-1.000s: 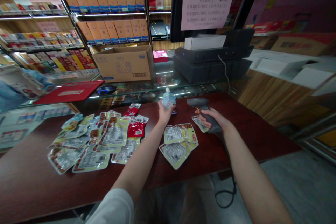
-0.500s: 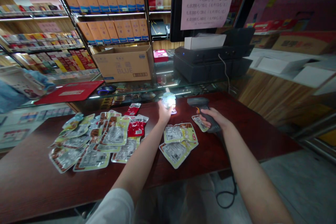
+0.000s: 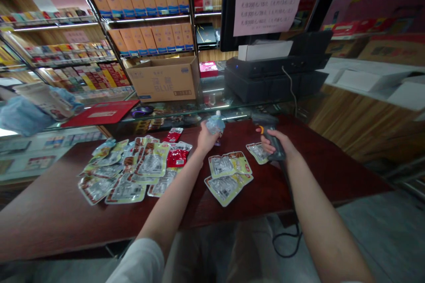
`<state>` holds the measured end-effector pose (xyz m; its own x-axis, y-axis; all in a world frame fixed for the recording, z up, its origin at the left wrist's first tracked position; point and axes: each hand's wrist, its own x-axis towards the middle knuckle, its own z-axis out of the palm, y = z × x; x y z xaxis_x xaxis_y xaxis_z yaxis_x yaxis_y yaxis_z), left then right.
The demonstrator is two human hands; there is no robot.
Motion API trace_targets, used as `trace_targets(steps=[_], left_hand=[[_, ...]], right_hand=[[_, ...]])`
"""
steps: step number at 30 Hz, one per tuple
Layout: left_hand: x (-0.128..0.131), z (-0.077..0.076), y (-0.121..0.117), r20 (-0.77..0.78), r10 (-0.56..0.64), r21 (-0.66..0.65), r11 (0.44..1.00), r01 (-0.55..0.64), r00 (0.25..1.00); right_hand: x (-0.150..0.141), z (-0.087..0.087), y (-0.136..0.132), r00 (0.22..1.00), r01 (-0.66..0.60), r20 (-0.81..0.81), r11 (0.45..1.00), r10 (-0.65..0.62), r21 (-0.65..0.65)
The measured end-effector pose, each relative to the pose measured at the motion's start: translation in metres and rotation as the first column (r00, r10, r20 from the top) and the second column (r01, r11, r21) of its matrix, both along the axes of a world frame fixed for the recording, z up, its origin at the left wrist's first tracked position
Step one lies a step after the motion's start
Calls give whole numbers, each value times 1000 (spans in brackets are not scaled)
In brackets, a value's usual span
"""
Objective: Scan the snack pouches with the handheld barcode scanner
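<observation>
My left hand (image 3: 206, 139) is closed round a pale blue spouted pouch (image 3: 216, 124) with a whitish cap, held upright above the far part of the dark red table. In my right hand (image 3: 283, 145) is a black barcode scanner (image 3: 278, 150), gripped by its handle, its head pointing left. Two flat silver-and-yellow snack packets (image 3: 229, 164) lie overlapping between my forearms, and one more packet (image 3: 257, 152) rests partly behind the scanner. A heap of similar packets (image 3: 152, 160) spreads left of my left arm, with a red packet (image 3: 177, 158) at its right side.
Behind the table runs a glass counter bearing a cardboard box (image 3: 165, 80), a red folder (image 3: 101, 114), a computer mouse (image 3: 142, 111) and a black cash register (image 3: 275, 77). The scanner's cable (image 3: 288, 185) hangs over the front edge. Stocked shelves stand behind.
The bright light on the pouch has gone. The scanner's head has shifted slightly right and up, still in my right hand. My left hand keeps hold of the pouch; the view has turned a little left.
</observation>
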<state>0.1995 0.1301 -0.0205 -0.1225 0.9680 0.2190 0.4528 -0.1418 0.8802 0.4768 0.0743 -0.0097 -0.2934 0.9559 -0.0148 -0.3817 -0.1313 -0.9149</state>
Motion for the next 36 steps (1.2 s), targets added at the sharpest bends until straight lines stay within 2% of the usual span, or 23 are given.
trace_targets(steps=[4,6,8,11,13,16,18,20,22,25,26,28,31,34,36], left_hand=[[-43,35,-21,-290,58,43,998,-47,955],[-73,48,-33,-429,108,30,994,-105,897],[-107,58,-45,-560,119,-35,985,-166,820],[-162,63,-60,-657,105,-129,960,-248,747],[-194,62,-68,-692,160,-137,928,-346,704],[-223,56,-79,-779,162,-180,867,-464,606],[-228,53,-85,-825,187,-145,843,-518,534],[-222,53,-90,-838,235,-69,850,-523,493],[-212,57,-94,-837,266,25,892,-451,479],[-197,62,-95,-850,262,149,952,-268,457],[-194,62,-94,-861,234,150,965,-215,451],[-192,56,-89,-885,132,62,984,-168,447],[-195,40,-83,-896,-21,-116,975,-188,444],[-196,30,-80,-909,-17,-110,973,-201,416],[-190,30,-82,-921,21,-63,978,-201,389]], right_hand=[[0,2,-1,1000,12,-9,999,-12,-33],[-1,3,-2,1000,16,-17,999,-17,-43],[-2,3,-3,1000,15,-19,999,-16,-49],[-3,3,-3,1000,9,-16,999,-10,-45],[-4,3,-4,1000,10,-19,999,-11,-45],[-4,3,-4,1000,5,-12,998,-5,-56],[-5,2,-4,1000,2,-6,998,-3,-61],[-6,2,-4,1000,7,-6,998,-8,-63],[-6,2,-4,1000,11,3,998,-11,-60],[-6,3,-4,1000,15,27,999,-13,-41],[-6,3,-4,999,13,34,999,-11,-36],[-6,4,-5,999,13,44,1000,-12,-24],[-6,4,-5,999,20,46,1000,-20,-12],[-6,3,-5,999,19,32,1000,-19,-18],[-5,3,-5,1000,15,14,999,-14,-28]])
